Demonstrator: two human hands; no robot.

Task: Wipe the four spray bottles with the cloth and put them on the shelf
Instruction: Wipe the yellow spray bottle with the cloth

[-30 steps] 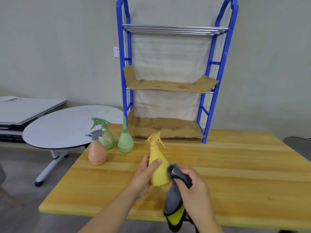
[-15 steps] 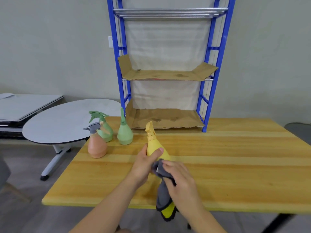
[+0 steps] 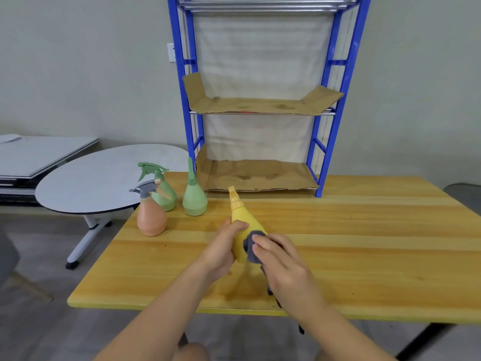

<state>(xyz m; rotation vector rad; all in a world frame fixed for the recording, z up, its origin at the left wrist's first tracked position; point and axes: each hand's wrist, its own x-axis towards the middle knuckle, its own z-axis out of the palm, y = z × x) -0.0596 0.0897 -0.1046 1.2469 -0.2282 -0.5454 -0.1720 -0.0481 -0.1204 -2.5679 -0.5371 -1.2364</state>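
Item: yellow spray bottle (image 3: 243,225), tilted above the table (image 3: 364,243), L hand (image 3: 221,252) gripping its body, R hand (image 3: 283,267) pressing grey cloth (image 3: 252,250) on its side; rec. turn bottle w/ L, wipe all round.

Left hand (image 3: 221,252): bare, no glove, no ring or watch in sight; thumb and knuckles show, the other fingers mostly hidden.
Right hand (image 3: 285,267): bare, no glove, no ring or bracelet; short, plain fingernails show on two fingertips.
Left forearm (image 3: 158,313): bare from the wrist to the near edge of the view; no sleeve or cuff shows.
Right forearm (image 3: 346,334): bare from the wrist to the near edge of the view; no sleeve, strap or band.
Near edge, between the forearms (image 3: 191,351): a small rounded bare part of the person, too cropped to tell which part.
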